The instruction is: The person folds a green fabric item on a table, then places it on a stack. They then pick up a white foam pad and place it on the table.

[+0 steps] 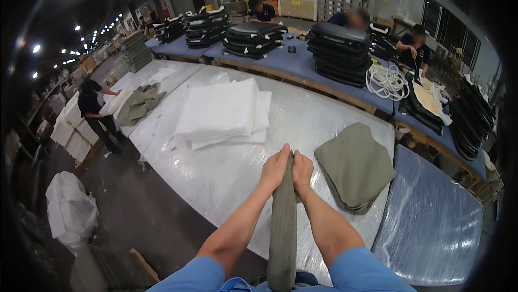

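Out over the table, my left hand (275,170) and my right hand (302,171) grip the far end of a grey-green fabric cushion (283,227) from both sides. The cushion stands on edge, its narrow side facing up and its near end against my body. Both hands are closed, with the fingertips partly hidden. To the right of my hands lies a stack of flat grey-green cushion pieces (356,168) with rounded corners. Beyond my hands, slightly left, is a pile of white fluffy padding sheets (218,111).
The plastic-covered table (210,184) spans the middle. Behind it, a blue-topped bench (294,63) bears black cushion stacks (337,55) and coiled white cord (386,83). A co-worker (97,106) handles fabric at the left; others work beyond the bench. A plastic-wrapped bundle (70,208) sits on the floor.
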`<state>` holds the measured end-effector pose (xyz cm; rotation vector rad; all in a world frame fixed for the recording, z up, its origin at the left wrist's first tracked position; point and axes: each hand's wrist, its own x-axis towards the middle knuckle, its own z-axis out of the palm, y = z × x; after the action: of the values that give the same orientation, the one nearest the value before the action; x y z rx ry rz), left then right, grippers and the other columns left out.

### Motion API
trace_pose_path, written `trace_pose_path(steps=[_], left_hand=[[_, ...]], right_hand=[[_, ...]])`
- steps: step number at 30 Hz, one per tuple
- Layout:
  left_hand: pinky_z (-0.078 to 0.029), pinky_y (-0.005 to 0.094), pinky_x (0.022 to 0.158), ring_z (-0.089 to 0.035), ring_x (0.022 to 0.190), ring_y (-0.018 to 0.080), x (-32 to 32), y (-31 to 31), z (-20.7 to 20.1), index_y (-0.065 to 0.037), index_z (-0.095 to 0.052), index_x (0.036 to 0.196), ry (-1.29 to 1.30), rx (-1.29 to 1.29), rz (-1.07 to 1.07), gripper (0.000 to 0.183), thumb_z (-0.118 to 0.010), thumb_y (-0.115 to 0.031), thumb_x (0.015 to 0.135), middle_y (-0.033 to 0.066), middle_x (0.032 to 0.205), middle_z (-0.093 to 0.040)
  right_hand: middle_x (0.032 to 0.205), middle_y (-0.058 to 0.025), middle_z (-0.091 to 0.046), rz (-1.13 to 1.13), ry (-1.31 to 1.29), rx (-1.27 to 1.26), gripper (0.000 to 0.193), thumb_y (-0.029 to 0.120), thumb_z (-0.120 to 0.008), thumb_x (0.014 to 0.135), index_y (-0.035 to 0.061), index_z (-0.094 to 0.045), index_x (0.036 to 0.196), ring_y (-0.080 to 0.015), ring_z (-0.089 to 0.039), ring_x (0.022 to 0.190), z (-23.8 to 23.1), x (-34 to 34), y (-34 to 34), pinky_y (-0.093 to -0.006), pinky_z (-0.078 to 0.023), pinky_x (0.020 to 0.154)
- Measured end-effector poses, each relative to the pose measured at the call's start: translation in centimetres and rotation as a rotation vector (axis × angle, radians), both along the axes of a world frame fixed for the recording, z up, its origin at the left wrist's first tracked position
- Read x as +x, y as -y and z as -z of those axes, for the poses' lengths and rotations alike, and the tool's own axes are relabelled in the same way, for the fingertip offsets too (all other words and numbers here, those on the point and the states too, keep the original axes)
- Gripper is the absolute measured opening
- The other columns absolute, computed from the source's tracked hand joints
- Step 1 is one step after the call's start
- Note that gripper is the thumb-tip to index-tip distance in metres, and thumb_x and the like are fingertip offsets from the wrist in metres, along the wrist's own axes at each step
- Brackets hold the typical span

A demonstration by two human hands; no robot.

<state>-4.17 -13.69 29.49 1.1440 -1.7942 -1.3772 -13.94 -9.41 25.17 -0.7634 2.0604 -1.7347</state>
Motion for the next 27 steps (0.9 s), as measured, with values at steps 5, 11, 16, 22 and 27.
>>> trace_pose_path(steps=[5,11,16,22,27], left_hand=[[-0.049,0.0357,0.095,-0.062,0.104,0.0218,1.9,0.7,0.0,0.001,-0.068,0.117,-0.266,0.309,0.111,0.064,-0.05,-0.059,0.104,0.0132,0.115,-0.069],[-0.05,0.0335,0.09,-0.061,0.106,0.0173,2.2,0.6,-1.1,0.001,-0.062,0.124,-0.32,0.474,0.299,0.052,-0.064,-0.044,0.098,0.0099,0.118,-0.065],[-0.05,0.0331,0.074,-0.062,0.084,0.0168,2.4,2.1,-1.6,0.001,-0.066,0.101,-0.231,0.478,0.212,0.031,-0.065,-0.029,0.092,0.0076,0.095,-0.067],[-0.048,0.0352,0.065,-0.061,0.072,0.0178,1.0,2.8,-1.2,0.003,-0.066,0.086,-0.19,0.423,0.094,0.024,-0.063,-0.02,0.089,0.0083,0.081,-0.065],[-0.049,0.0362,0.065,-0.061,0.072,0.0186,0.0,3.6,0.0,0.005,-0.067,0.087,-0.147,0.412,0.079,0.029,-0.064,-0.024,0.09,0.0102,0.081,-0.065]], right_hand=[[0.069,-0.0221,-0.058,-0.011,0.007,0.004,0.054,0.039,-0.053,0.102,-0.0081,-0.061,0.077,-0.0276,-0.051,0.066,-0.5,0.5,0.5,-0.045,-0.045,0.07],[0.074,-0.0282,-0.061,-0.025,-0.027,-0.003,0.054,0.039,-0.052,0.102,-0.0088,-0.063,0.08,-0.0358,-0.057,0.067,0.9,-0.4,1.0,-0.0462,-0.047,0.073],[0.071,-0.0264,-0.059,-0.098,0.05,-0.027,0.053,0.037,-0.053,0.102,-0.0095,-0.062,0.078,-0.0306,-0.055,0.066,1.1,0.7,2.1,-0.0449,-0.046,0.072],[0.067,-0.0231,-0.056,-0.099,0.107,-0.071,0.053,0.036,-0.053,0.102,-0.0104,-0.06,0.077,-0.0263,-0.051,0.065,2.2,0.0,2.8,-0.0442,-0.045,0.071],[0.064,-0.0184,-0.051,-0.124,0.132,-0.029,0.051,0.034,-0.054,0.101,-0.0095,-0.057,0.075,-0.0221,-0.047,0.066,3.5,-0.8,2.2,-0.0443,-0.043,0.068]])
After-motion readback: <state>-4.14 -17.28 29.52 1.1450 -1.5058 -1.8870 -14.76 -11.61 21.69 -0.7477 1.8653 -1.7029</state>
